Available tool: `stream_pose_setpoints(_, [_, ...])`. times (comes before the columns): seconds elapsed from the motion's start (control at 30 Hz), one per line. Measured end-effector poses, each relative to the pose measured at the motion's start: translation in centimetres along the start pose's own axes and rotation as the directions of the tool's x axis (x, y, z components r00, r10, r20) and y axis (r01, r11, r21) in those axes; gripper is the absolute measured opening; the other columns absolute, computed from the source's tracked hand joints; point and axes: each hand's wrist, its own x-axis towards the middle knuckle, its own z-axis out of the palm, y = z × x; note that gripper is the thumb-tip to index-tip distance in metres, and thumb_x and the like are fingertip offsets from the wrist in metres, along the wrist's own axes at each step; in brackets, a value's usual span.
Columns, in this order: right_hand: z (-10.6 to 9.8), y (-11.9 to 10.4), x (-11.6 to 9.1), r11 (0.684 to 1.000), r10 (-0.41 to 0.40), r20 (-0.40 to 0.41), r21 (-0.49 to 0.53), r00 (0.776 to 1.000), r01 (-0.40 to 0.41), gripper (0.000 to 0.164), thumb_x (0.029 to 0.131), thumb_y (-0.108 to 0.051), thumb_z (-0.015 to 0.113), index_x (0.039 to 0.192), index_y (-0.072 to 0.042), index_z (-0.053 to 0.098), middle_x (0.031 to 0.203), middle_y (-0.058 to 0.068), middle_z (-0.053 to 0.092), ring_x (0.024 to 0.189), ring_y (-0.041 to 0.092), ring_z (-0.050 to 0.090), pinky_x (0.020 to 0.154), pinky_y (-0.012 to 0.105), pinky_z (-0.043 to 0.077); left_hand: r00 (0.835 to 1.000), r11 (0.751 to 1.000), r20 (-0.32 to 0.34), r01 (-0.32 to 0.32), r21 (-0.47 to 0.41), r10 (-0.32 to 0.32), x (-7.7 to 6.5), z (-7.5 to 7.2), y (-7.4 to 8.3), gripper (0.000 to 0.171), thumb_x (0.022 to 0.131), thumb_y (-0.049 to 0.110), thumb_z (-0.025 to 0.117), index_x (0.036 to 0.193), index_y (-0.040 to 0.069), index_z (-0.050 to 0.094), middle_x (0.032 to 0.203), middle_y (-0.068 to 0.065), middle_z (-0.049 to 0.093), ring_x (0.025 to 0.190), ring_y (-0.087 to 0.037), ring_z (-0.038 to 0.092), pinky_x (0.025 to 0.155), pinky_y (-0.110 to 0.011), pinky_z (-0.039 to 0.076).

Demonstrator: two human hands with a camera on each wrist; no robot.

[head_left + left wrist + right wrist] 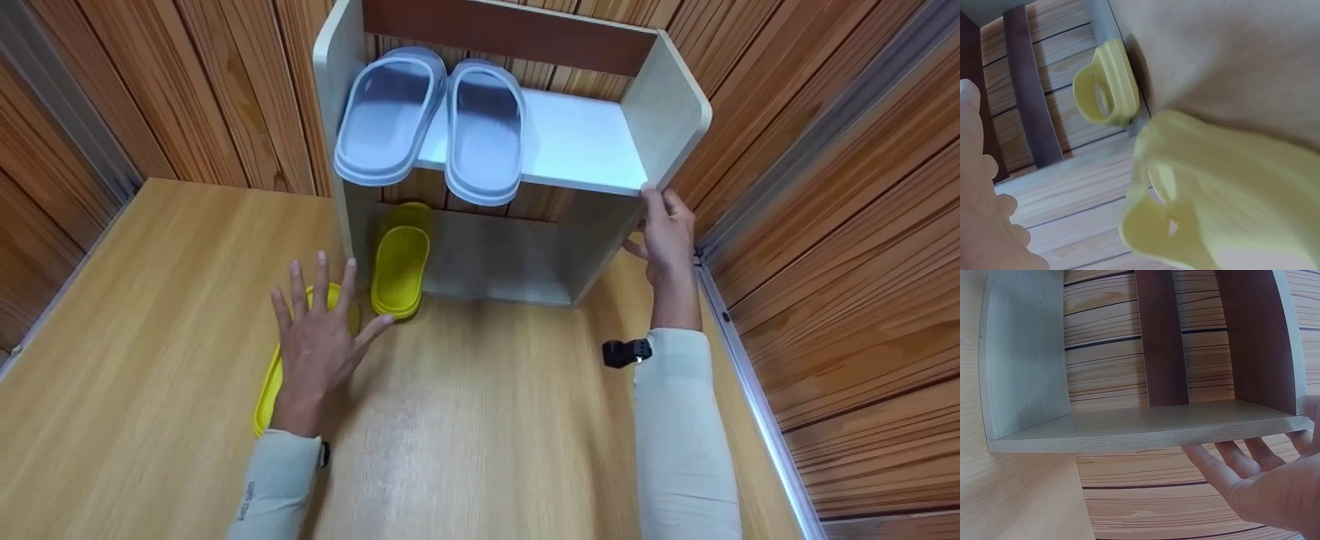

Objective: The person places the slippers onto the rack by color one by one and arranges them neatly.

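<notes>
My left hand (319, 345), fingers spread, is over a yellow slipper (266, 397) and partly hides it in the head view. The left wrist view shows that slipper (1241, 180) large and close, with part of the hand (988, 197) at the left edge. Its yellow mate (401, 274) stands on the lower level of a small two-tier shoe rack (592, 142), against the left side panel. At the rack's right side panel (1129, 441), my right hand (667, 232) holds the front edge, with fingertips against the outer face.
Two pale grey slippers (390, 124) sit side by side on the upper shelf (577, 142), toes hanging over its front edge. The rack backs onto a wood-plank wall (225, 90) on a light wood tabletop (465, 420). Another plank wall (862, 300) rises close on the right.
</notes>
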Motion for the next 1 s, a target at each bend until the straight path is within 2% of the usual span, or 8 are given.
stream_pose_setpoints(0.23, [0.4,-0.4,-0.8,1.0,-0.03,-0.011,-0.007,0.999,0.03,0.029,0.094,-0.041,0.049,0.109,-0.017,0.058,0.121,0.008,0.049,0.12,0.033,0.047,0.101,0.059,0.039,0.999,0.999,-0.008,0.034,0.0,-0.034,-1.3,-0.8,-1.9,0.087,0.08,0.079,0.034,0.15,0.033,0.01,0.159,-0.009,-0.002,0.144,-0.039,-0.01,0.11,-0.064,-0.01])
stream_pose_setpoints(0.37, [0.5,0.0,-0.8,1.0,-0.001,-0.001,-0.011,1.0,0.001,0.031,0.095,-0.042,0.048,0.113,-0.019,0.058,0.127,0.008,0.047,0.123,0.032,0.044,0.102,0.058,0.038,0.995,0.996,0.031,0.09,-0.003,-0.09,-2.6,-1.0,-3.3,0.093,0.078,0.08,0.037,0.151,0.031,0.006,0.158,-0.011,-0.004,0.143,-0.039,-0.013,0.108,-0.066,-0.013])
stream_pose_setpoints(0.5, [0.6,0.9,-0.3,0.999,0.015,-0.001,-0.031,1.0,-0.015,0.034,0.094,-0.045,0.048,0.116,-0.021,0.057,0.128,0.008,0.047,0.122,0.031,0.045,0.102,0.056,0.039,0.983,0.987,0.089,0.16,-0.01,-0.159,-4.3,-0.7,-4.7,0.105,0.073,0.083,0.04,0.151,0.026,-0.002,0.157,-0.015,-0.007,0.142,-0.042,-0.014,0.106,-0.069,-0.012])
stream_pose_setpoints(0.63, [0.5,1.4,0.2,0.999,0.017,-0.008,-0.046,1.0,-0.017,0.036,0.093,-0.047,0.049,0.116,-0.021,0.057,0.124,0.005,0.048,0.12,0.03,0.046,0.102,0.055,0.04,0.971,0.977,0.114,0.211,-0.01,-0.209,-5.5,-0.3,-5.5,0.115,0.068,0.085,0.045,0.151,0.022,-0.005,0.157,-0.018,-0.008,0.142,-0.045,-0.01,0.104,-0.072,-0.007])
stream_pose_setpoints(0.8, [0.3,0.9,0.2,0.999,0.021,-0.014,-0.032,1.0,-0.022,0.036,0.093,-0.048,0.05,0.116,-0.021,0.057,0.124,0.003,0.047,0.121,0.029,0.045,0.102,0.055,0.039,0.956,0.965,0.137,0.263,-0.018,-0.258,-6.1,0.1,-6.0,0.119,0.066,0.086,0.047,0.151,0.021,-0.007,0.156,-0.02,-0.009,0.141,-0.048,-0.008,0.102,-0.075,-0.003])
stream_pose_setpoints(1.0, [0.4,-0.5,-0.8,1.0,0.003,-0.019,-0.011,1.0,-0.004,0.031,0.094,-0.043,0.05,0.109,-0.017,0.057,0.12,0.005,0.048,0.121,0.032,0.044,0.103,0.057,0.038,0.94,0.952,0.164,0.305,-0.02,-0.298,-6.5,0.7,-6.4,0.124,0.063,0.086,0.05,0.15,0.021,-0.01,0.155,-0.023,-0.009,0.14,-0.049,-0.006,0.102,-0.076,-0.001])
